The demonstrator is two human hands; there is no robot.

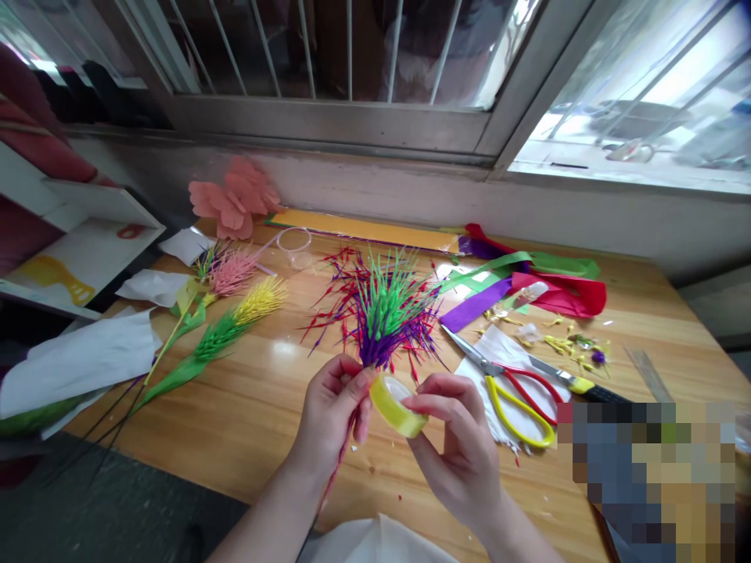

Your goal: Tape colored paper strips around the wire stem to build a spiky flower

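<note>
Taping stage, seemingly: left hand with fingers pinched on the stem of the spiky paper flower, held low over the tabletop; right hand gripping the yellow tape roll beside it; needing next a freed tape end, stem steady.
</note>
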